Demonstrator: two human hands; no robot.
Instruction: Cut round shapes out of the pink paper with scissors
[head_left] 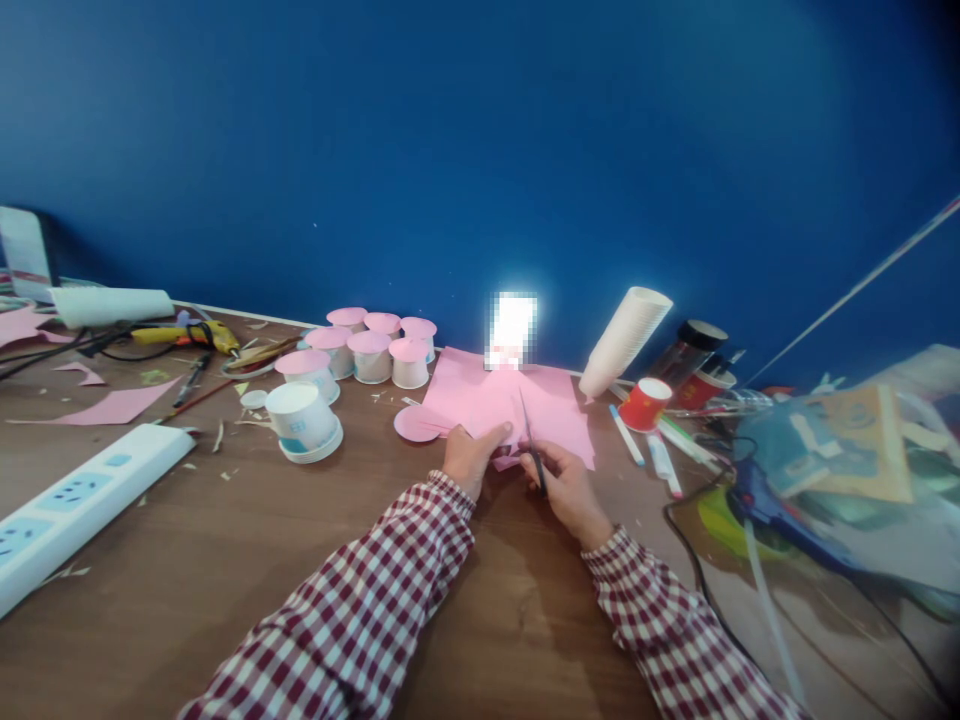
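Observation:
My left hand (474,457) is closed on pink paper at the middle of the table, thumb on top. In my right hand (568,487) are dark-handled scissors (535,455), their blades pointing away from me over the paper. Beneath and beyond both hands lies a large pink sheet (465,385). A round pink disc (417,423) rests at its left edge. Further left stand several small white cups (371,365) topped with pink discs. Nearer me, an upside-down cup (298,412) without a disc sits on a white round base.
A power strip (71,505) lies at left, near a yellow glue gun (196,334). At right are a leaning cup stack (628,335), a red cup (646,403), markers (627,436), a blue glue gun (787,525) and plastic bags. A blue wall (375,170) rises behind.

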